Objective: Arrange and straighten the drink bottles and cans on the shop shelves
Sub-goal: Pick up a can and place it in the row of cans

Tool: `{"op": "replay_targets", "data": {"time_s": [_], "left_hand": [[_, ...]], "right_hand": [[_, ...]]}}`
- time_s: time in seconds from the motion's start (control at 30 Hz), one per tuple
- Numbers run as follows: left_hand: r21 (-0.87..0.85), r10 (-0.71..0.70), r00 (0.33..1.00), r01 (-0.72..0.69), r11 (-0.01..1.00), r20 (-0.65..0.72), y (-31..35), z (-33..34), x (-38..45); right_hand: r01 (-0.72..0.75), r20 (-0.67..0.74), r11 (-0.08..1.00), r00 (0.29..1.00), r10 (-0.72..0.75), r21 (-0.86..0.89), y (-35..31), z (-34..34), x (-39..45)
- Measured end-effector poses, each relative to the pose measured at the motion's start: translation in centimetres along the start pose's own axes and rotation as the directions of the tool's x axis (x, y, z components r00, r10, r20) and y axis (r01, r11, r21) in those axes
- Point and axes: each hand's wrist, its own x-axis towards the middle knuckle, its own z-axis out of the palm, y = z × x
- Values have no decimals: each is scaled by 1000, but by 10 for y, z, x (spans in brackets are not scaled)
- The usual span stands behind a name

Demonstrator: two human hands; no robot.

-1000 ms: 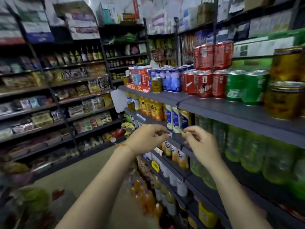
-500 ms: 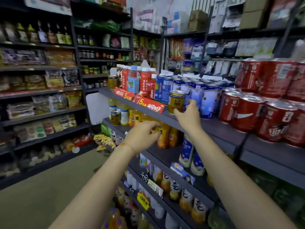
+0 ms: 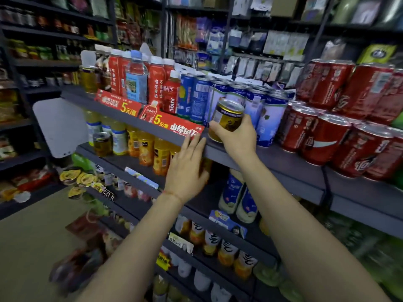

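Half a second ago our right hand (image 3: pixel 236 136) only touched the small gold can (image 3: pixel 226 120) from behind; now its fingers are wrapped round the can's lower body and the can leans to the right, its base lifted or nearly lifted off the front lip of the upper shelf (image 3: pixel 283 160). Our left hand (image 3: pixel 187 168) has risen from the orange juice bottles (image 3: pixel 150 151) on the shelf below, and its fingers lie slack and spread, holding nothing, the fingertips just touching the shelf edge beside the red price strip (image 3: pixel 174 125). We judge that the can is being pulled out of the wrong row: it stands alone in front of the blue-and-white cans (image 3: pixel 270 123), and a can that looks like it sits on the lower shelf at far left (image 3: pixel 102 143). To the right the red cola cans (image 3: pixel 322 138) are stacked in two tiers, some tilted, so straightening is still owed there. Farther back and left, the red juice bottles (image 3: pixel 156 83) and a water bottle (image 3: pixel 136 81) stand upright.
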Motion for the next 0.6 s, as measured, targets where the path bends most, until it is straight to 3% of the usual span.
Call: {"op": "replay_targets", "data": {"time_s": [0.13, 0.2, 0.23, 0.27, 0.33, 0.37, 0.4, 0.5, 0.6], "left_hand": [[-6, -53, 999, 53, 999, -1, 13, -6, 0], [-155, -101, 994, 92, 984, -51, 41, -12, -2], [-318, -145, 987, 114, 941, -75, 62, -16, -4], [-522, -197, 978, 130, 843, -74, 88, -22, -6], [-863, -264, 964, 154, 481, 25, 150, -34, -14], [-935, -240, 967, 163, 315, 88, 181, -37, -18], [-958, -186, 976, 153, 241, 110, 212, -35, -23], [-948, -77, 997, 52, 314, 29, 306, -17, -46], [-937, -140, 988, -15, 349, -67, 396, 9, -69]], "right_hand": [[18, 30, 988, 999, -23, 155, -10, -41, -18], [46, 33, 983, 998, -53, 180, -14, -74, -33], [55, 34, 979, 997, -63, 197, -15, -93, -41], [65, 33, 974, 997, -74, 215, -13, -113, -48], [94, 26, 967, 994, -103, 235, -8, -159, -64], [104, 28, 965, 993, -114, 239, -4, -185, -72], [110, 32, 965, 992, -121, 239, 1, -213, -80], [102, 60, 968, 991, -119, 228, 18, -303, -104], [108, 130, 980, 983, -130, 165, 42, -393, -120]]}}
